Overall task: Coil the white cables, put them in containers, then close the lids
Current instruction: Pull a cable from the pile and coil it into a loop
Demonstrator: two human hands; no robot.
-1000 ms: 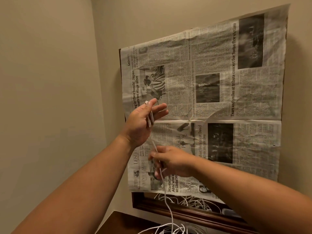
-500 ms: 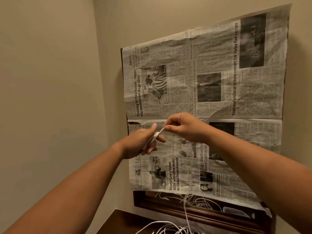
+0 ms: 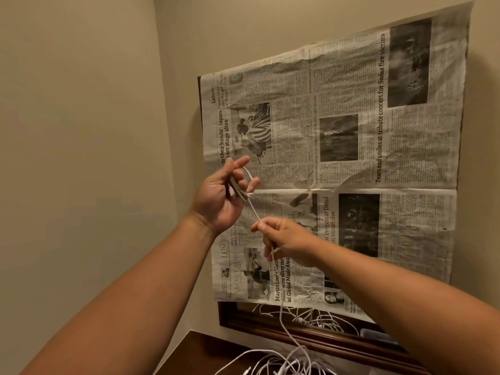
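- White, thin and plastic-sheathed, a cable (image 3: 254,212) runs taut between a person's two raised hands. Its free length drops from the lower hand to a loose tangle of white cables (image 3: 284,361) on the near surface below.
- The left hand (image 3: 220,197), higher and further left, holds several loops of that cable across its palm. Its fingers are curled loosely round them and the forefinger is lifted, apparently serving as a form to wind against.
- The right hand (image 3: 286,239), lower and just beside the loops, pinches the cable between thumb and fingertips, likely to guide the next turn; the slack trails down past its curled fingers.
- Coiling looks partly done; no containers or lids are in view.
- Behind the hands, a crumpled grey sheet of newspaper (image 3: 351,158) hangs over a dark wooden frame (image 3: 270,327) on the far beige wall (image 3: 81,131).
- A dark brown wooden tabletop (image 3: 194,355) shows at the bottom edge.
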